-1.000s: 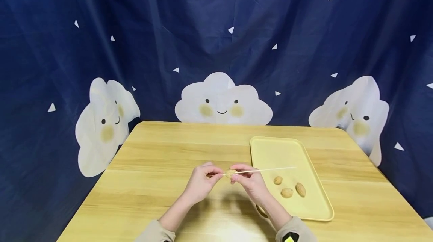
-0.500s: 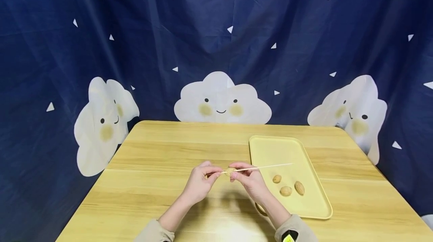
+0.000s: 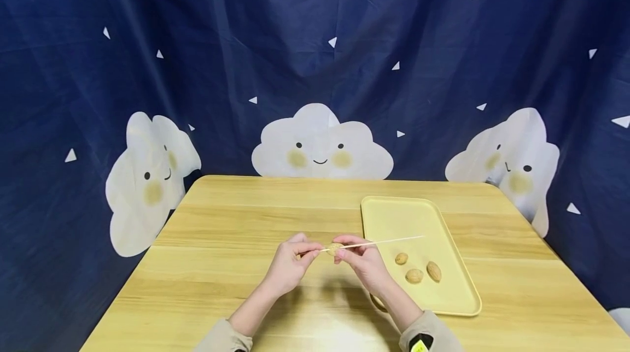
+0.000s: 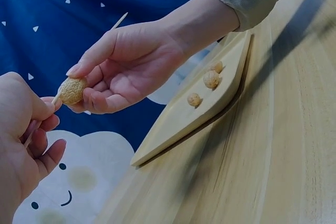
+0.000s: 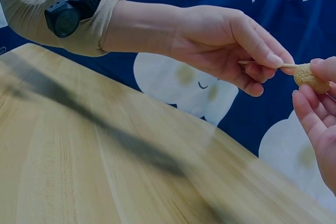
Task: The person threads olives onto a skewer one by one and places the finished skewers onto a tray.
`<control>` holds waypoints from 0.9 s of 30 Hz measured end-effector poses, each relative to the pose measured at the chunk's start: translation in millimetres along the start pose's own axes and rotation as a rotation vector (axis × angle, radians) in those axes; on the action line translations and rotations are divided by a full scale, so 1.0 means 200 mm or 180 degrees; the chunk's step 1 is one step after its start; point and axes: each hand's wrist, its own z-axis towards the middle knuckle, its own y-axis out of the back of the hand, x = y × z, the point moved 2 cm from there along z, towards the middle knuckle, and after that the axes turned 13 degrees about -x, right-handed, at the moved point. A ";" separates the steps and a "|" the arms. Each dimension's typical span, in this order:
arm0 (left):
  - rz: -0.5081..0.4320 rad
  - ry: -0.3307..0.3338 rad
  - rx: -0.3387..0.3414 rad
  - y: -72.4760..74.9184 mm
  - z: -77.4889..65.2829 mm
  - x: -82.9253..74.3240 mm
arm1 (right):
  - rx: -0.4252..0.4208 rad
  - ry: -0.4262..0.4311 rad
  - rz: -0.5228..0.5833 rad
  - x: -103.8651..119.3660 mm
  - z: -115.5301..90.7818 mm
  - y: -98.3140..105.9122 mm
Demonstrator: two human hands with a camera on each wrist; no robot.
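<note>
In front of the person, clear of the tabletop, the left hand (image 3: 290, 264) pinches a thin wooden skewer (image 3: 389, 240) close to one end, between thumb and forefinger. The right hand (image 3: 368, 265) holds a tan nut with a wrinkled shell (image 3: 334, 249) by its thumb and fingertips. From the left fingers the skewer runs to the nut (image 4: 72, 91) in the left wrist view, and its pointed end shows beyond the right hand (image 4: 131, 64). The right wrist view shows the skewer's blunt end sticking out behind the left thumb, with the nut (image 5: 310, 78) right beside the fingertips.
To the right lies a pale yellow tray (image 3: 398, 212) bearing 3 more nuts, one of them a longer nut (image 3: 433, 271). The right forearm crosses the tray's near left corner. A dark blue curtain (image 3: 315, 29) with cloud faces hangs behind the wooden table (image 3: 236, 221).
The skewer's far end has tilted up slightly. Both hands keep the same grips, and the whole head view has shifted a little.
</note>
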 end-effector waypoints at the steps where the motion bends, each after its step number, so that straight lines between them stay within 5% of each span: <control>1: 0.0007 -0.0014 -0.0003 0.00 0.00 0.00 | -0.0007 -0.0012 0.0005 0.00 0.00 0.00; 7: -0.0072 -0.0110 0.0012 0.00 0.01 0.01 | -0.0095 -0.0134 -0.0122 0.01 0.01 0.02; 14: -0.0285 0.0164 -0.0003 -0.01 0.02 0.00 | -0.0229 -0.0216 -0.0384 0.04 0.01 0.08; 22: -0.0501 0.0400 0.0004 -0.03 0.01 0.00 | -0.0042 -0.0115 -0.0307 0.08 0.01 0.14; 27: -0.0377 0.0435 -0.0084 -0.02 0.01 0.03 | -0.0279 -0.0086 -0.0632 0.12 0.00 0.26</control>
